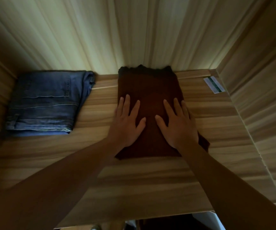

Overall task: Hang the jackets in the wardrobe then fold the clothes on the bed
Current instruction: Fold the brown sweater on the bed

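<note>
A folded dark brown garment (148,87) lies on a wooden wardrobe shelf (134,180), its far edge against the back panel. My left hand (127,122) lies flat on its left side with straight, spread fingers. Flat on the garment's right side is my right hand (177,122), fingers likewise straight. Folded blue jeans (49,102) sit on the same shelf at the left, apart from the brown garment.
The wardrobe's wooden side walls close in on the left and on the right (258,97). A white and green sticker (214,84) is stuck on the shelf's far right corner. Dark clothing shows below the shelf's front edge (167,221).
</note>
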`<state>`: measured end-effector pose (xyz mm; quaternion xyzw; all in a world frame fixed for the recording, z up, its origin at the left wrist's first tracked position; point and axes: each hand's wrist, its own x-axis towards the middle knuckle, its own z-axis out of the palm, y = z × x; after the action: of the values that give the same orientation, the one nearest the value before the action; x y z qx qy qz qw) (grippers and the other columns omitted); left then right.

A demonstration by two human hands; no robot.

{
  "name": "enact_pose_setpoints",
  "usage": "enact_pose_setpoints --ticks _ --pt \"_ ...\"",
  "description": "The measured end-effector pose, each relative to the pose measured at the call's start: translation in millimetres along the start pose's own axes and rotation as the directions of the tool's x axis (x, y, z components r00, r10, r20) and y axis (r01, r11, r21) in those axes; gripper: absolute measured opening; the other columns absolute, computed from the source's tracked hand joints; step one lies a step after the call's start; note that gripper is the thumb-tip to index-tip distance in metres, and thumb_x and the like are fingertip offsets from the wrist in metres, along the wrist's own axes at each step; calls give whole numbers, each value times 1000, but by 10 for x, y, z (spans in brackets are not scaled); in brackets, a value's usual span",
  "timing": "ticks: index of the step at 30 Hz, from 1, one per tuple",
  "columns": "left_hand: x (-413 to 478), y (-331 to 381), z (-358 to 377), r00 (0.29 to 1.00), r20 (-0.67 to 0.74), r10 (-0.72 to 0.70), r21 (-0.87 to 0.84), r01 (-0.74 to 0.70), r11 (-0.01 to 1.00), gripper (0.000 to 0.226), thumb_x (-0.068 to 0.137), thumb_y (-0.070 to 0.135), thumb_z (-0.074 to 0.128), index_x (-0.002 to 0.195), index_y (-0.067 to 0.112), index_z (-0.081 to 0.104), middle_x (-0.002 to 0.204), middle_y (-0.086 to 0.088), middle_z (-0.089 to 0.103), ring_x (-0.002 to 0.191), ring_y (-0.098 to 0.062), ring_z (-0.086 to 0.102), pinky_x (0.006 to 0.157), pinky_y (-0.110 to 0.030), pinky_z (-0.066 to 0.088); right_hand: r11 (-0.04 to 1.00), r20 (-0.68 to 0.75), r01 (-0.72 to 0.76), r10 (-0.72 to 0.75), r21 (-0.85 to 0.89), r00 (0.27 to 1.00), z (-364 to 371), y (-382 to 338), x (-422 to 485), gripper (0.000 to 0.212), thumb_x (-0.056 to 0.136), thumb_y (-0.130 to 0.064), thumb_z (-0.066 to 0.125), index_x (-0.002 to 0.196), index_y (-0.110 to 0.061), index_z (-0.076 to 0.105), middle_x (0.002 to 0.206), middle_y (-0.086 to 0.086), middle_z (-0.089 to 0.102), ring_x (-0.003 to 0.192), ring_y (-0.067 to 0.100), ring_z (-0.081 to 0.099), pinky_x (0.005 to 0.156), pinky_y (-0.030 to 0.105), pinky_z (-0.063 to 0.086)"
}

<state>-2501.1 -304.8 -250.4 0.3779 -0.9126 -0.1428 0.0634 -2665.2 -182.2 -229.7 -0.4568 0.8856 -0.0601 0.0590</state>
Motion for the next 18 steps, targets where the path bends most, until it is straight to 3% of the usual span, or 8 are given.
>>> enact_pose_setpoints --ticks 5,8,9,11,13,15,18 --pt "-56 24 -109 992 119 -33 -37 37 999 77 98 67 19 162 28 2 168 -6 -19 154 -27 -18 127 -45 5 999 60 32 -30 -37 998 -59 -21 -15 79 93 -75 1 162 -37 3 172 3 5 158 26 -3 125 54 11" --pt "-354 -13 -288 967 242 -81 -109 110 988 75 101 64 30 161 32 -2 169 0 -17 156 -26 -7 126 -45 16 995 109 50 -40 -89 993 -184 -81 -171 69 101 -63 7 163 -31 9 171 7 10 158 26 3 125 56 9" --pt "-509 -51 -375 954 284 -96 -141 140 980 76 101 62 35 161 33 -1 170 1 -8 156 -26 4 124 -44 23 995 132 70 -59 -76 989 -241 -115 -262 65 104 -59 13 163 -30 12 171 8 12 158 27 4 125 56 10" --pt "-827 -171 -562 943 315 -106 -234 185 954 74 101 56 46 160 35 7 163 -1 30 146 -25 37 113 -41 39 990 195 141 -144 29 970 -385 -196 -469 61 106 -56 28 160 -29 25 169 9 18 157 28 10 125 54 13" --pt "-1136 -357 -772 934 319 -159 -334 268 904 74 98 49 54 159 35 15 133 1 62 117 -21 63 96 -38 50 965 268 211 -246 153 931 -556 -309 -682 56 103 -56 43 152 -30 42 165 5 29 154 26 20 123 47 23" --pt "-1441 -554 -982 916 322 -238 -322 342 883 70 97 44 58 158 32 27 130 -2 64 112 -20 64 94 -35 51 941 300 254 -315 225 901 -720 -476 -900 50 99 -54 52 144 -31 52 155 0 42 146 24 33 117 42 35" --pt "-1905 -805 -1234 897 320 -305 -219 383 897 52 96 43 60 146 32 50 128 -2 64 107 -17 61 89 -28 49 908 265 317 -388 272 883 -897 -799 -1209 49 98 -53 54 142 -32 52 141 -2 50 134 23 41 108 42 42"
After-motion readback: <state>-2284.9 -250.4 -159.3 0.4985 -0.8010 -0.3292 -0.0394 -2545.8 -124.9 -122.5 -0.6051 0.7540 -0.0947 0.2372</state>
